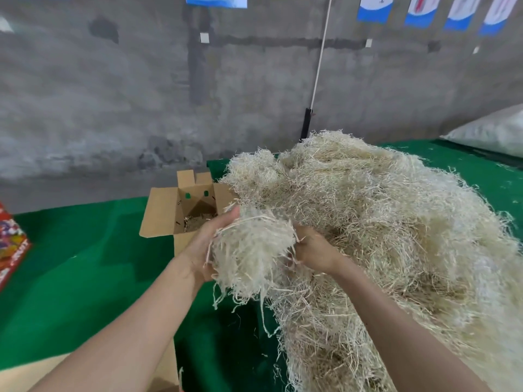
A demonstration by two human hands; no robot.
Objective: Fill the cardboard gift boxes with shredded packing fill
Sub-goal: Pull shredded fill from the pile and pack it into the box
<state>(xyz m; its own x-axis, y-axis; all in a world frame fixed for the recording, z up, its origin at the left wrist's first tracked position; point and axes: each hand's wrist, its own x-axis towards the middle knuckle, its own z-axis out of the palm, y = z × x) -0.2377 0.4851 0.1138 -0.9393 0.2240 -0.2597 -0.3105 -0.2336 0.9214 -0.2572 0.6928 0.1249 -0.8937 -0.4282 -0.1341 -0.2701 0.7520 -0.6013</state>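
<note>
So the fill is this pale, straw-coloured shredded stuff: thin, wiry, tangled strands, kind of like wood wool. There's a huge fluffy pile of fill (396, 222) heaped on the right side of the table, spilling down over the near edge. The table has a green cloth (85, 264) on it, felt-looking and a bit rumpled, with stray strands scattered about.

Both hands are on a clump (252, 250) pulled up at the pile's left edge. The left hand (206, 244) cups it from the left, palm against the fibres and fingers curved up round the side. The right hand (314, 251) grabs it from the right. Its fingers are dug into the strands, so I can't see how tightly they curl. Loose ends dangle under the clump.

The cardboard box (172, 213) sits just behind the left hand, close to the pile. It's plain brown corrugated card with sharp folds and its flaps standing open. The far flap has two little cut-out slots. There's only a thin layer of fill at the bottom.

Other stuff: a colourful printed carton (11, 244) at the far left edge, a flat bit of brown cardboard (28, 372) at the bottom left, a white sack (492, 131) at the back right, and a rough grey concrete wall (113, 94) behind it all.
</note>
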